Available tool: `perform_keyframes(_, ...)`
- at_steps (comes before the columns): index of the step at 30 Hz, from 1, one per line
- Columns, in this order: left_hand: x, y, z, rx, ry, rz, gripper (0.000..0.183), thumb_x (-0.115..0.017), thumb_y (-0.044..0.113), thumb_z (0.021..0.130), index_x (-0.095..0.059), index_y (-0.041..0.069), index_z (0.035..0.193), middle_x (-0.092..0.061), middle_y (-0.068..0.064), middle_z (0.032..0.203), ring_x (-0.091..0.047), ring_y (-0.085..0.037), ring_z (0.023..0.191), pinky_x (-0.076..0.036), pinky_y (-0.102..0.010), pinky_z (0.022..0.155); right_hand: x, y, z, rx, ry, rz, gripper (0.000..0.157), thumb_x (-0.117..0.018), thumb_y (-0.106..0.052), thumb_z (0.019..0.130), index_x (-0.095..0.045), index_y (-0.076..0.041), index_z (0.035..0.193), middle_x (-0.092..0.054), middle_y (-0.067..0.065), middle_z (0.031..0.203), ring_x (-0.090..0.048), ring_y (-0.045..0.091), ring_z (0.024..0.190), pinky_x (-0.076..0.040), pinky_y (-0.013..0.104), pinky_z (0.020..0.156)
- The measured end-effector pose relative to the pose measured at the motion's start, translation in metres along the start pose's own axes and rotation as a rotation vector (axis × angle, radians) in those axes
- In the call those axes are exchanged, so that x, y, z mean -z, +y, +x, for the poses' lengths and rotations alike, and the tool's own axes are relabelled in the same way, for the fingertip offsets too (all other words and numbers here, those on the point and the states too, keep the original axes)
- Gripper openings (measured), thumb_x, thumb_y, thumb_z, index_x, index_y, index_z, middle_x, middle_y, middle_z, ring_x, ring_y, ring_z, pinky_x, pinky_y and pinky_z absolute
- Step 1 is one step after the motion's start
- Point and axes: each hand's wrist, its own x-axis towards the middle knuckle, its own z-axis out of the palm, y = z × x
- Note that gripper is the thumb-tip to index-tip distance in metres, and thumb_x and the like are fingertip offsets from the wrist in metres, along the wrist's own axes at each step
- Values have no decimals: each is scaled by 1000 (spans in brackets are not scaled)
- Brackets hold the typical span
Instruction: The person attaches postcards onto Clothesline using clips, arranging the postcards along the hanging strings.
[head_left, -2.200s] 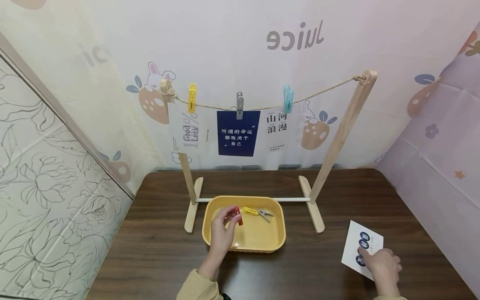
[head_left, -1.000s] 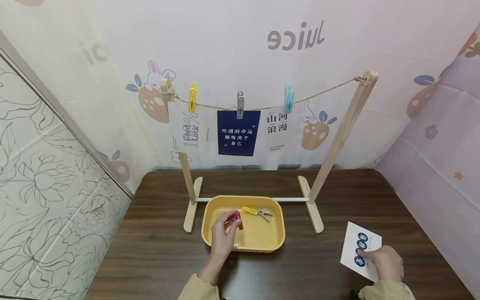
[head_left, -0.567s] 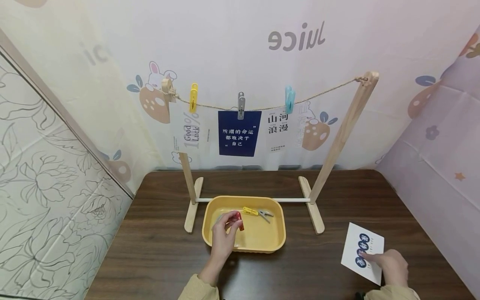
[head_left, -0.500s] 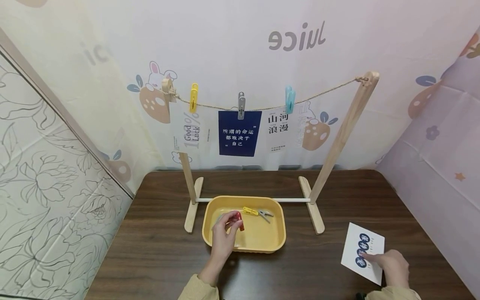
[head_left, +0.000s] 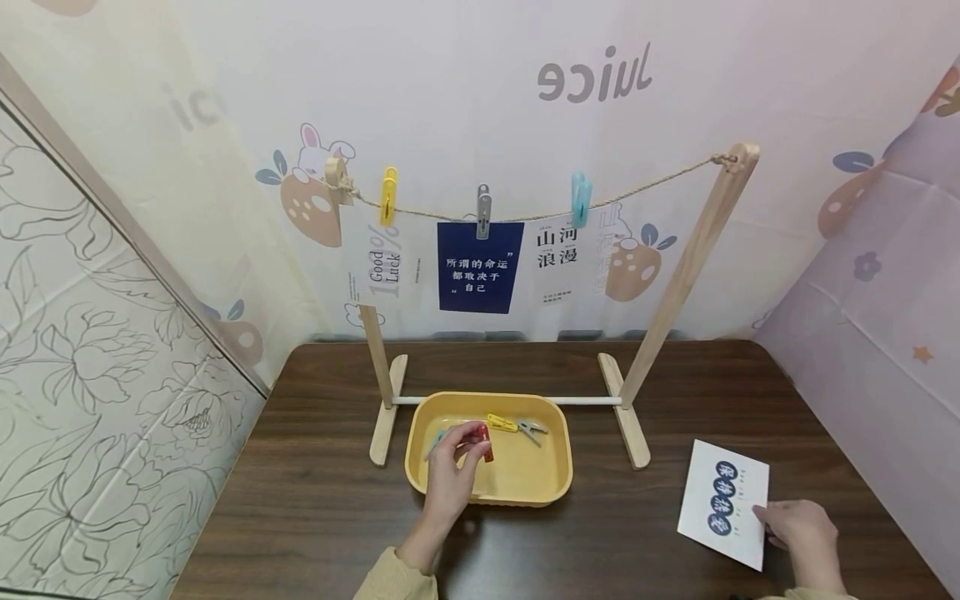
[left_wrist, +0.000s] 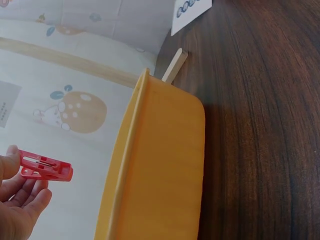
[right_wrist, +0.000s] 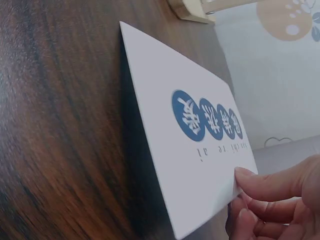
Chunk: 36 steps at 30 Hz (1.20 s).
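Over the yellow tray (head_left: 564, 467), my left hand (head_left: 450, 477) pinches a red clothespin (head_left: 487, 443) between thumb and fingers. The left wrist view shows this red clothespin (left_wrist: 47, 167) side-on, beyond the tray wall (left_wrist: 167, 160). At the right of the table, my right hand (head_left: 802, 533) pinches the right edge of a white card (head_left: 697, 500) with blue round characters. In the right wrist view the card (right_wrist: 150, 90) is tilted, one long edge raised off the wood with shadow beneath; thumb on top, fingers below. Inside the tray lie a yellow clothespin (head_left: 502, 422), a grey clothespin (head_left: 532, 431) and a partly hidden blue one (head_left: 437, 439).
A wooden stand (head_left: 678, 275) carries a sagging rope (head_left: 652, 187) behind the tray. From it hang a white card (head_left: 382, 267), a navy card (head_left: 480, 292) and another white card (head_left: 555, 275), held by yellow, grey and light blue clothespins. A patterned curtain (head_left: 465, 100) backs the table (head_left: 315, 517).
My right hand has shifted from over the card's face to its right edge and now pinches it there. The left hand stays over the tray with the red clothespin, barely moved.
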Motion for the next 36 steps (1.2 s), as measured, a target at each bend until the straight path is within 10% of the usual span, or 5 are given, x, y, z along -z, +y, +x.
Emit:
perform_keyframes(5,-1,7,2,-47,-35,-1,20,-61,-5,79,-59,-8,99,-58,-18,90,-57,-31,84,-50,-36,74,-2,18,19,22,7,163,26,-59,-6,80,-56,19,87,-56,5,51,-55,15,45,-50,32,49)
perform_keyframes(14,0,38,5,-126,-121,32,19,-60,-8,79,-57,-13,97,-57,-23,88,-56,-36,82,-50,-39,73,-7,54,68,178,-2,125,42,-65,-27,81,-59,12,95,-61,1,60,-58,12,51,-46,27,47)
perform_keyframes(24,1,56,11,-159,-197,72,21,-61,-4,78,-57,-12,98,-58,-21,88,-57,-34,81,-49,-40,73,45,-44,-38,419,-11,-16,33,-60,-17,84,-57,15,91,-60,1,59,-58,14,54,-37,26,49)
perform_keyframes(36,-3,93,28,-147,-299,68,23,-59,-3,81,-57,-8,103,-57,-20,95,-57,-31,90,-47,-38,79,54,-92,-72,654,73,-17,20,-58,-9,85,-59,11,89,-60,4,64,-55,12,54,-38,22,44)
